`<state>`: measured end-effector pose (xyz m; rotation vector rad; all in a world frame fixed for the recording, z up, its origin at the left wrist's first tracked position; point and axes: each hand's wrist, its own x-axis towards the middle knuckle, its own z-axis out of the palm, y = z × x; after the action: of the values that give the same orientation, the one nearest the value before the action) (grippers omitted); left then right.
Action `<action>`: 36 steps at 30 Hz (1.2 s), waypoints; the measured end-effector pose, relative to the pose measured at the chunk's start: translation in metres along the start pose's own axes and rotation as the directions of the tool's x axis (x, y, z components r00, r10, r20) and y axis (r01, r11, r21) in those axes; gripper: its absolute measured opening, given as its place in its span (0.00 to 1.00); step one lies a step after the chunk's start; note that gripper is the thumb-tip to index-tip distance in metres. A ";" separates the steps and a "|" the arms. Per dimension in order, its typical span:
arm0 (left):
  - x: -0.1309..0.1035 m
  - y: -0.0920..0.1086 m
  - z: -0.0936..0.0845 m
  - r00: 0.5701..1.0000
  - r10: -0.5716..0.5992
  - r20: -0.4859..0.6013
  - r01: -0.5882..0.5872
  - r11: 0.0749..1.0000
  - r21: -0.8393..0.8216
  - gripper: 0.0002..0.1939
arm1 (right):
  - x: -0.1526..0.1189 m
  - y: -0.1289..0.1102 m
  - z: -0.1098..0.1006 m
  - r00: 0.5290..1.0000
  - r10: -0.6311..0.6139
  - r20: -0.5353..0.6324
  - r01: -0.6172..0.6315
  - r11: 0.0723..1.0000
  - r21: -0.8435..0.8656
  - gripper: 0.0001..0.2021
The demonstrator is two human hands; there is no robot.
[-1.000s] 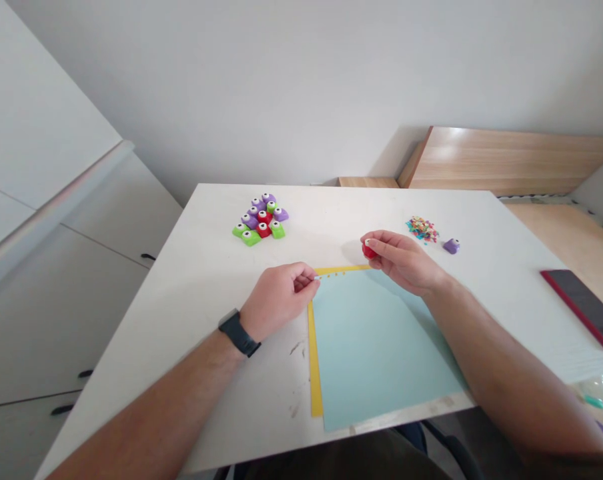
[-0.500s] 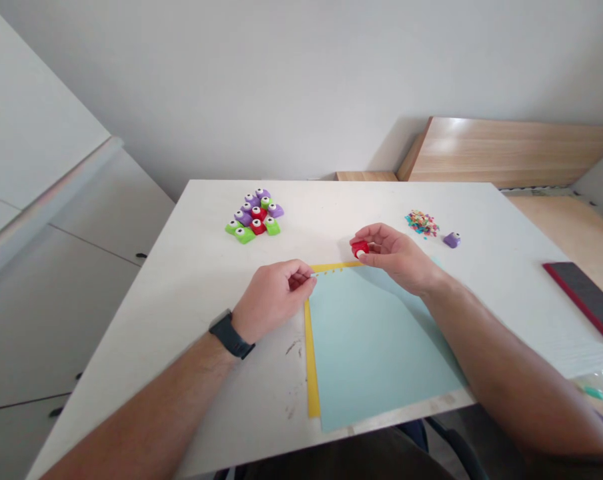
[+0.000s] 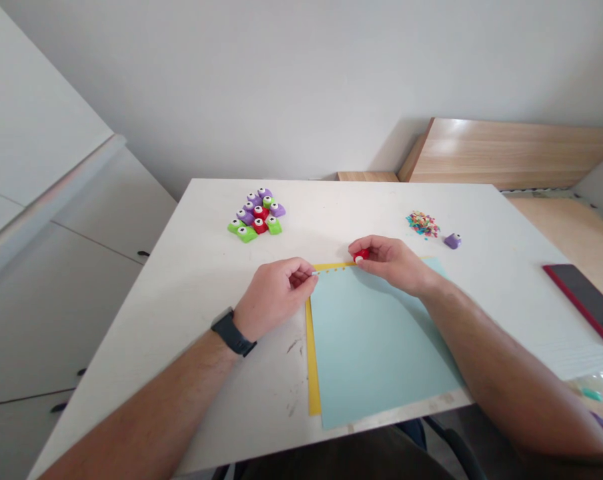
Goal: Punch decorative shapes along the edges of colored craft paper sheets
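My left hand (image 3: 281, 293) pinches the upper left corner of a light blue sheet of paper (image 3: 381, 347). A yellow sheet (image 3: 313, 373) lies beneath it and shows along the left and top edges. Between the thumb and fingers of my right hand (image 3: 394, 263) is a small red craft punch (image 3: 361, 255) with a white button, at the top edge of the blue sheet. Several small punched holes run along that edge from the left corner toward the punch. My fingers partly cover the punch.
Several purple, green and red craft punches (image 3: 256, 215) stand grouped at the back left. Colourful paper bits (image 3: 423, 225) lie in a pile at the back right, beside a lone purple punch (image 3: 452, 241). A dark tablet with a red edge (image 3: 584, 303) rests at the right.
My right hand has lowered slightly toward me with the red punch, bringing it onto the blue sheet's top edge. My left hand keeps its hold on the corner.
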<state>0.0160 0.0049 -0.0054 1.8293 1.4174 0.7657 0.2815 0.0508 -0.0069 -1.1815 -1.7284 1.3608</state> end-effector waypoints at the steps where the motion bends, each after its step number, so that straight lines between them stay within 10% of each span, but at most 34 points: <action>1: 0.000 0.000 0.000 1.000 0.000 -0.004 0.000 1.000 -0.001 0.09 | 0.000 0.000 0.000 1.000 -0.014 0.001 0.014 1.000 0.013 0.16; 36: -0.001 0.008 -0.002 1.000 -0.011 0.000 0.011 0.999 -0.035 0.08 | -0.009 -0.020 -0.006 0.970 -0.127 0.205 0.175 0.957 -0.232 0.11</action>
<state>0.0184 0.0030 0.0019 1.7936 1.4038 0.7807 0.2857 0.0435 0.0142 -1.0506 -2.1301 1.2216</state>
